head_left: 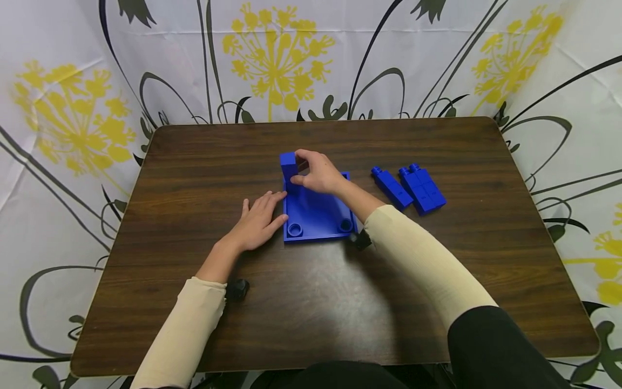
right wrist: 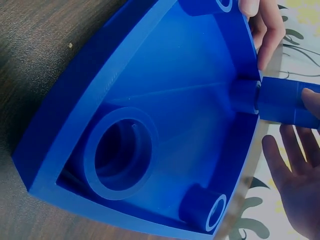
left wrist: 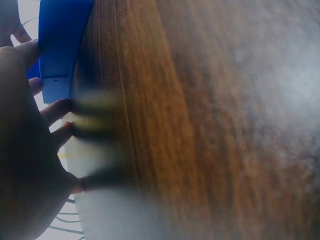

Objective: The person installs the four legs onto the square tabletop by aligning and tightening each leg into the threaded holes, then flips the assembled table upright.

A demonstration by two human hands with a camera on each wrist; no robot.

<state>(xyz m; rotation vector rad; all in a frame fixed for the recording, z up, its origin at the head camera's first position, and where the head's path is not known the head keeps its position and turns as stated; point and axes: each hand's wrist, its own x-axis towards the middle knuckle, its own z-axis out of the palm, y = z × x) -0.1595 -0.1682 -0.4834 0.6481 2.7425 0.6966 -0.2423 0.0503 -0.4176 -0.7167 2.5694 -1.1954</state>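
A blue toy tabletop (head_left: 318, 208) with raised rims lies underside up on the table, with round sockets in its corners. At its far left corner a blue leg (head_left: 288, 162) stands upright on a socket, its lower end meeting the ring in the right wrist view. My right hand (head_left: 318, 174) grips this leg from the right; some fingertips are hidden. Straight, spread fingers of my left hand (head_left: 255, 220) touch the tabletop's left rim. In the left wrist view, that hand (left wrist: 25, 135) is beside the blue outer wall (left wrist: 62, 45).
Right of the tabletop, a single blue leg (head_left: 391, 188) lies beside two more blue legs (head_left: 423, 189) placed side by side. They all rest on the brown wooden table (head_left: 486, 259). A flower-patterned curtain (head_left: 311, 65) hangs behind the table's far edge.
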